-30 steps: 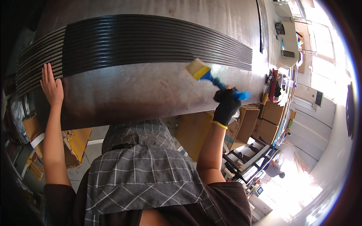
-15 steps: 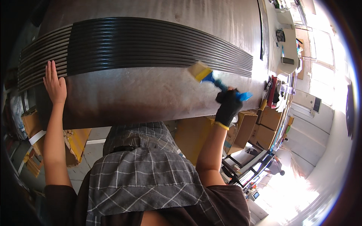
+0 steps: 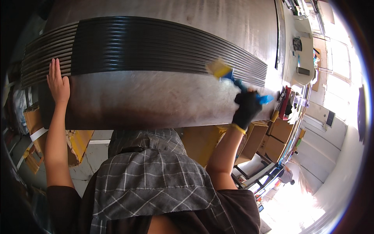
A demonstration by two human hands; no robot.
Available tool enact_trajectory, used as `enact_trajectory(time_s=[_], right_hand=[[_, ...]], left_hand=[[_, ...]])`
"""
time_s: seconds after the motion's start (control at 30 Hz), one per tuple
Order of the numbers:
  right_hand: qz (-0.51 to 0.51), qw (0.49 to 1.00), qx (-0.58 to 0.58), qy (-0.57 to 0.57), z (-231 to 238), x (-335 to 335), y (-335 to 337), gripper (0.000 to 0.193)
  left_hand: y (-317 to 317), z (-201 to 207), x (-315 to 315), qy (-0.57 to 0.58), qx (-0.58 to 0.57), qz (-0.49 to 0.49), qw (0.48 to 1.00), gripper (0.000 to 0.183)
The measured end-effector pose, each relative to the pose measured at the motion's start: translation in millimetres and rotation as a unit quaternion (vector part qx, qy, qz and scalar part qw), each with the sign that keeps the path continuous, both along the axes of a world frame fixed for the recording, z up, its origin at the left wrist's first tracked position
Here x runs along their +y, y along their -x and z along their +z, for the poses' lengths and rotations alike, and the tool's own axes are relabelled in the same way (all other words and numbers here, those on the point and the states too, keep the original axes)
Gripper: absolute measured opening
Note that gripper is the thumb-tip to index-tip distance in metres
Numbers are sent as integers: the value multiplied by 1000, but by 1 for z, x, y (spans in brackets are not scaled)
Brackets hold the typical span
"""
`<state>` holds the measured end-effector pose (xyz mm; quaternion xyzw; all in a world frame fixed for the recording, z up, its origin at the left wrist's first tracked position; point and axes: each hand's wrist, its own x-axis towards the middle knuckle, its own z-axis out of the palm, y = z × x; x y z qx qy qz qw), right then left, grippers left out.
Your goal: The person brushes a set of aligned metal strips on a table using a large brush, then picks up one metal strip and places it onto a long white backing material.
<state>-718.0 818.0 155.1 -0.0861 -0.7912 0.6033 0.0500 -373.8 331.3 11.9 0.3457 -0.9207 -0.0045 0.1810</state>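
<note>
A row of thin parallel rods [image 3: 156,48] lies side by side across the table. Most of their length is glossy black, while the left end stays dull grey-brown. My bare left hand [image 3: 59,84] lies flat on that dull end at the near edge, fingers stretched out and close together. In a black glove with a yellow cuff, my right hand [image 3: 248,107] grips the blue handle of a flat paintbrush [image 3: 224,72]. The brush head is blurred, pale with a yellow band, and sits at the near edge of the rods toward their right end. Whether the bristles touch them I cannot tell.
The rods rest on a wide brown metal-looking tabletop [image 3: 156,97]. Cardboard boxes [image 3: 280,134] stand below it on the right, and a torn carton [image 3: 78,144] on the left. Farther right are a cluttered bench [image 3: 306,50], bright windows and a distant person [image 3: 287,175].
My right hand has moved a little to the right along the rods with the paintbrush. The left hand keeps its place on the dull end. The whole view has shifted slightly.
</note>
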Motion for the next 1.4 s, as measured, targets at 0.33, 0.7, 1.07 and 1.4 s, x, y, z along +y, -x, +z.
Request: enact_trajectory(time_s=[0.33, 0.7, 1.07, 1.4], right_hand=[[149, 974, 47, -166, -52, -53, -24, 13], [-26, 997, -47, 57, -31, -150, -68, 17], [-78, 995, -34, 44, -17, -132, -108, 16], [1, 992, -3, 130, -12, -141, -144, 13]], left_hand=[[-1, -2, -3, 13, -13, 3, 1000, 65], [9, 0, 2, -10, -29, 22, 999, 64], [5, 2, 2, -33, 4, 17, 999, 63], [3, -2, 1, -49, 22, 11, 998, 63]])
